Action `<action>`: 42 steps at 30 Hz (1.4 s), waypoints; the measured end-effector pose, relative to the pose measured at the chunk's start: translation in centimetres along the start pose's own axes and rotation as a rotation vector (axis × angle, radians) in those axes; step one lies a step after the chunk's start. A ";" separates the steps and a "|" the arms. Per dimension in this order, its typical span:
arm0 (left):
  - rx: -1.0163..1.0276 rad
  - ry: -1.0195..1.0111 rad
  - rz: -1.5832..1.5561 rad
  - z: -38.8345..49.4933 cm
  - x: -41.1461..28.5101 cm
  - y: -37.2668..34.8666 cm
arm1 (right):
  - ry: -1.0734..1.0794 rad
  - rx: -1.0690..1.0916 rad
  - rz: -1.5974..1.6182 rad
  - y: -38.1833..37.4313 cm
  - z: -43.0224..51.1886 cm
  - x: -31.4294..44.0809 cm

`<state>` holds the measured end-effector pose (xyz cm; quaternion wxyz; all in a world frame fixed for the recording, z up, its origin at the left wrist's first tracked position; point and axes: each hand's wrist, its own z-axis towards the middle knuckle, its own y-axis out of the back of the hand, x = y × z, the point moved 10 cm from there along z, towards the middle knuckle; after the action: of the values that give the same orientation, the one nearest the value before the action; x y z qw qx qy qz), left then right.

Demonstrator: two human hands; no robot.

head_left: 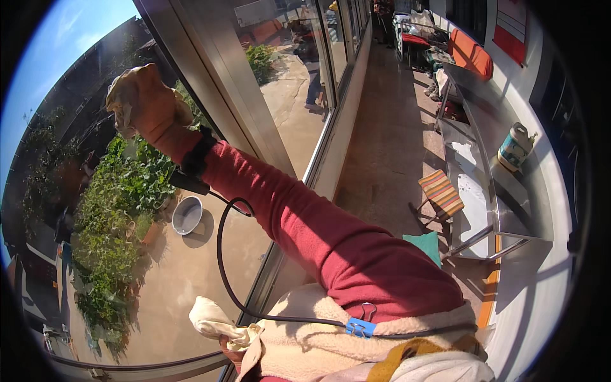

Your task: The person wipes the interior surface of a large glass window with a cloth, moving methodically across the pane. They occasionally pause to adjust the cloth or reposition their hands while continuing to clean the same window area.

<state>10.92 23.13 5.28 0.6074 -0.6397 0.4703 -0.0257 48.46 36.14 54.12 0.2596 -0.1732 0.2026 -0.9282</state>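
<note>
My right hand (160, 114), at the end of a raised red sleeve, grips a crumpled pale cloth (130, 93) against or close to the window glass. A black strap circles that wrist, and a black cable (220, 260) loops down from it to a blue binder clip (361, 328) on my fleece vest (300, 344). Low on the left, my left hand (232, 352) is mostly hidden by the vest edge. Bunched cream cloth (215, 319) sticks up from its fingers. Beside my right forearm stands the metal window frame (229, 71).
Beyond the glass are green plants (114, 229) and a metal basin (187, 215). To my right are a striped folding stool (441, 193), a teal cushion (424, 246) and a metal table (513, 205) bearing a plastic jug (517, 147). An orange cushion (470, 53) lies farther back.
</note>
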 end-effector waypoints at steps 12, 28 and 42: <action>0.396 0.404 0.362 11.1 11.2 -15.6 | -1.182 0.648 -0.242 42.7 -28.2 -6.0; 0.765 1.129 0.425 12.5 44.4 -35.8 | -0.825 -0.267 -0.115 88.7 10.0 8.5; 0.657 1.081 0.497 32.7 57.6 -44.0 | -0.631 -0.710 0.041 106.6 23.7 -11.4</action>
<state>87.76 3.35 0.99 0.4378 -0.1921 0.8085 -0.3432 111.62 -47.78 22.29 0.2513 -0.5207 0.4219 -0.6983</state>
